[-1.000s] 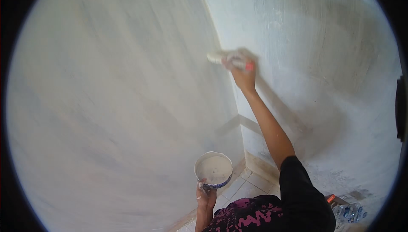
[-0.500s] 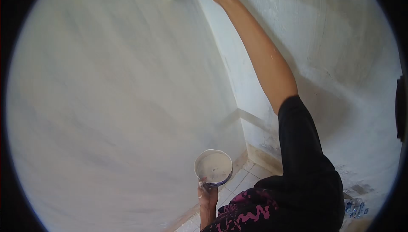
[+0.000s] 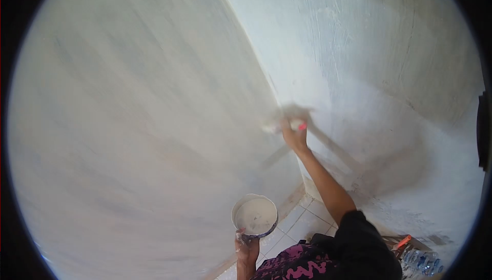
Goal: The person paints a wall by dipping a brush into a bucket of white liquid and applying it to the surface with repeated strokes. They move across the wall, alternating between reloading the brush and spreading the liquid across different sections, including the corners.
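Observation:
My left hand (image 3: 247,249) grips a paint bucket (image 3: 273,224) at its lower side, thumb by the rim, and the bucket holds off-white paint (image 3: 254,216). Up at the wall corner, my right hand (image 3: 295,135) is closed around what looks like a paintbrush (image 3: 271,126), blurred by motion. A pink end (image 3: 302,126) shows by the fingers, and the pale head points left to the wall surface. Whether the bristles press on the wall is too smeared to tell. Whitish smears cover parts of the left fingers.
The left wall (image 3: 143,141) has streaky off-white paint and meets the right wall (image 3: 328,59) at a vertical corner. Below are white floor tiles (image 3: 307,223). At the lower right lie clear plastic bottles (image 3: 423,262) and an orange-handled object (image 3: 404,242).
My right hand has come down from the top of the view to the middle of the corner, still holding the brush. The bucket in my left hand sits slightly lower and further left.

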`<state>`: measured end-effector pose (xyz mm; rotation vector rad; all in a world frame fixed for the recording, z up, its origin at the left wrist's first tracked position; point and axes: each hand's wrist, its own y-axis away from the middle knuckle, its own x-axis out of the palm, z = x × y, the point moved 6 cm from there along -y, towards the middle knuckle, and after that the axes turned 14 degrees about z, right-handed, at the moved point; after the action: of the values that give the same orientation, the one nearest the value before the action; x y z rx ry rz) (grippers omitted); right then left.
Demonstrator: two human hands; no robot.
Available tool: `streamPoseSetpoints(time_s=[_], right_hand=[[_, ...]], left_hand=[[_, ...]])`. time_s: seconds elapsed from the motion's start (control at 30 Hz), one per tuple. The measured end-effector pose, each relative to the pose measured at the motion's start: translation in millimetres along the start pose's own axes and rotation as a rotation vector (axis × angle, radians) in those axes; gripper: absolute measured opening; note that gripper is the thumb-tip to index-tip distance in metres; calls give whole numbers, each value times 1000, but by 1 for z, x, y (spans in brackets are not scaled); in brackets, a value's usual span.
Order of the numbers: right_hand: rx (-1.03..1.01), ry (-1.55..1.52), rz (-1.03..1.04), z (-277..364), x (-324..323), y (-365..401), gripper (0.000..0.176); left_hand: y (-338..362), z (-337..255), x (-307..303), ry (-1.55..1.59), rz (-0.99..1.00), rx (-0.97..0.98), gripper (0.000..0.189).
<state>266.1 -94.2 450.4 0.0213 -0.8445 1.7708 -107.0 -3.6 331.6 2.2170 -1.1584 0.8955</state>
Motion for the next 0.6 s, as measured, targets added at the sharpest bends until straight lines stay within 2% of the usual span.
streamPoseSetpoints(time_s=[0.07,0.1,0.17,0.2,0.23,0.27,0.3,0.33,0.37,0.4,0.43,0.47,0.5,0.53,0.57,0.6], right_hand=[[357,216,111,-41,-16,29,16],[332,209,116,-34,-8,22,16],[181,54,101,3,21,-14,21],[136,94,118,51,40,-34,23],[92,136,133,97,64,-64,25],[-131,168,42,103,83,-99,32],[-407,175,-63,145,108,-131,37],[-521,235,4,220,128,-152,37],[-742,139,-213,228,156,-206,36],[-525,233,33,296,177,-228,36],[-467,223,88,342,197,-256,40],[-569,160,13,373,219,-294,46],[-487,-29,117,420,227,-279,37],[-449,87,66,461,239,-303,54],[-628,184,-87,487,254,-328,52],[-558,-150,155,505,267,-322,54]], left_hand=[[10,4,-11,20,-5,-7,52],[13,5,-18,4,-25,-10,53],[1,-1,-5,-114,5,4,54],[4,0,-22,-113,20,17,54],[9,-2,-44,-272,141,103,44],[8,-6,-50,-429,264,193,35],[17,-19,-45,-1230,33,232,25],[19,-19,-47,-1224,34,243,25],[21,-19,-52,-1125,22,270,23],[23,-19,-58,-1026,10,298,22],[22,-21,-63,-928,1,328,20],[20,-24,-66,-832,-5,359,18],[19,-27,-66,-734,-12,386,16],[23,-34,-53,-731,-16,394,16],[29,-43,-32,-753,-17,422,16],[40,-50,-22,-779,-16,444,15]])
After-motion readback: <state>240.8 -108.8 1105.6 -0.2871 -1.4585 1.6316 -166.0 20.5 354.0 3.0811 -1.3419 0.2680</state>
